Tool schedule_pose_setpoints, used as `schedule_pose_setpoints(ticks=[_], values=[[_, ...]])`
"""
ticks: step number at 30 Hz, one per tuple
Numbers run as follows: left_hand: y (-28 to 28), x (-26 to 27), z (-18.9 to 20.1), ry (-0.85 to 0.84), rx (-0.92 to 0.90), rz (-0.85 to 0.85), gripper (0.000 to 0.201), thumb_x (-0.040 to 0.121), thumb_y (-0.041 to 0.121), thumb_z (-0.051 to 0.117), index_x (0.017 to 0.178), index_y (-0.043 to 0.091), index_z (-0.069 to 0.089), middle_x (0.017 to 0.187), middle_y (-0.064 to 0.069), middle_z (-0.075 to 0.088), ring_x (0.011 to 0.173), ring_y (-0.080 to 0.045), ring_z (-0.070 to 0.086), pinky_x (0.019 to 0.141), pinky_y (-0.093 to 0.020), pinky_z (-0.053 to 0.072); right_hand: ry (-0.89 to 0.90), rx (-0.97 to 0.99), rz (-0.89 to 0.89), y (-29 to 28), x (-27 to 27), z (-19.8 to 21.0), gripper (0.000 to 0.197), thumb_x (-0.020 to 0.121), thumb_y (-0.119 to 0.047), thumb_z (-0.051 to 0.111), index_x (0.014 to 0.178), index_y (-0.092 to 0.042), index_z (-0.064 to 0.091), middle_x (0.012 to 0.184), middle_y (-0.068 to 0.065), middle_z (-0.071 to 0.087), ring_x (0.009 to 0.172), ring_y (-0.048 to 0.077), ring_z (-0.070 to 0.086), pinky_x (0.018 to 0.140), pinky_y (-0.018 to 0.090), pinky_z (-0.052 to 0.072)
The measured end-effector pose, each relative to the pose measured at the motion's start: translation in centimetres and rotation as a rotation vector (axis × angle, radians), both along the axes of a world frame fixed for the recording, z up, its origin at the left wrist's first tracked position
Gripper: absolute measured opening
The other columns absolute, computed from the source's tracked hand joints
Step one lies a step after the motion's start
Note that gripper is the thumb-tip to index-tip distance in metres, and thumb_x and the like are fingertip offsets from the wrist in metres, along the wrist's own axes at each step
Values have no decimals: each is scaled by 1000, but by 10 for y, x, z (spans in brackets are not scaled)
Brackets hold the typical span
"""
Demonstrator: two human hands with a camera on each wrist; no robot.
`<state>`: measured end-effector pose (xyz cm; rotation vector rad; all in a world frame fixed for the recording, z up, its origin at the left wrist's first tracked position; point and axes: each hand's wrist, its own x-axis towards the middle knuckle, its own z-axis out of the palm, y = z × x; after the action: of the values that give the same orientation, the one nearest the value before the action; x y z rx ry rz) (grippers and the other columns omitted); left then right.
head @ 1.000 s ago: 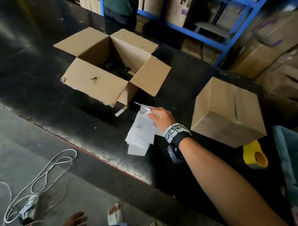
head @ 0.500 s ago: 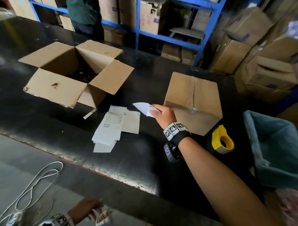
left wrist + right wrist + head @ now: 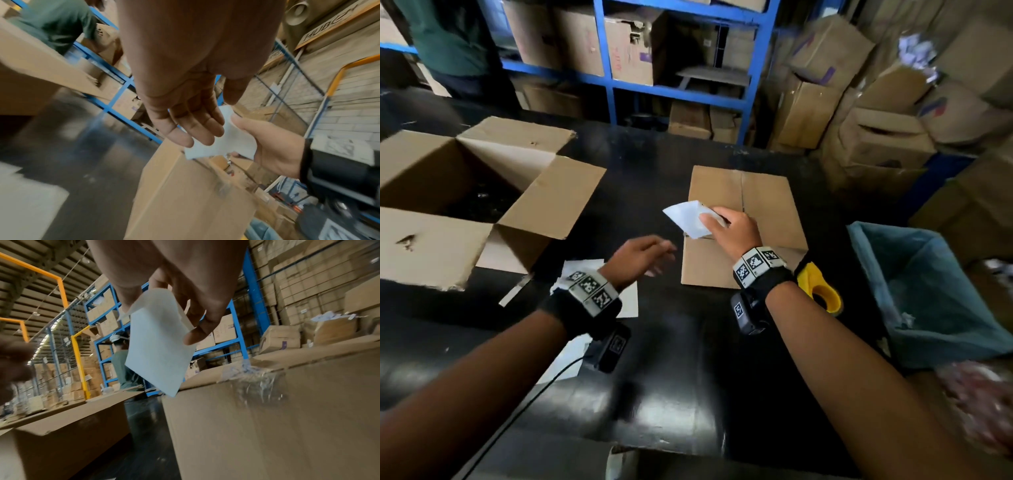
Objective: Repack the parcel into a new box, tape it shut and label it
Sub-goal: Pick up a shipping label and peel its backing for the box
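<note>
A blank white label [image 3: 686, 217] hangs tilted above the near-left corner of the taped-shut cardboard box [image 3: 763, 205].

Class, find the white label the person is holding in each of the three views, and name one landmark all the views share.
Head: the white label sits centre, pinched by the right hand over the closed box.
Left wrist: label centre-right, beyond the left hand.
Right wrist: label hangs centre, above the box's edge.
Shared landmark: the blue shelving.

Blurred by motion: left hand [image 3: 635, 255]. Open box [image 3: 448, 192] cropped at left edge, dark contents unreadable; yellow tape roll [image 3: 822, 291] half-hidden behind wrist.
</note>
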<state>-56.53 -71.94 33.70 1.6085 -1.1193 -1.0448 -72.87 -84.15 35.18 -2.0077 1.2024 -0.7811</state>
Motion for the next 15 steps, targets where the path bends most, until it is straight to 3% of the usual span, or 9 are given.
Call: schedule_pose_setpoints(ticks=[4,8,12,15], values=[[-63,11,21,76,-56,-14,24,98,28,46,108,14,63,95,0,67,68,-14,61,66,-26,47,-31,10,-72,-18,13,5,32,88,-33,64,111,-12,70,106,6,72,98,24,64,90,39,53],[-107,29,23,115,-67,-33,29,98,32,47,114,14,62,97,1,66,69,-14,61,67,-26,48,24,-19,-118,-35,31,5,38,88,-35,65,120,-16,67,118,0,69,106,16,62,94,32,51],[-136,49,18,87,-80,-69,27,96,35,50,105,14,65,90,2,68,68,-12,64,64,-26,49,42,-61,-97,-43,49,3,40,87,-33,67,122,-16,65,121,-1,67,109,13,60,96,32,51],[-153,61,12,23,-117,-52,20,93,29,58,95,10,66,80,1,67,60,-4,65,63,-29,52,71,-49,-77,-47,57,0,44,86,-34,68,126,-16,63,126,0,64,113,11,57,96,29,49]])
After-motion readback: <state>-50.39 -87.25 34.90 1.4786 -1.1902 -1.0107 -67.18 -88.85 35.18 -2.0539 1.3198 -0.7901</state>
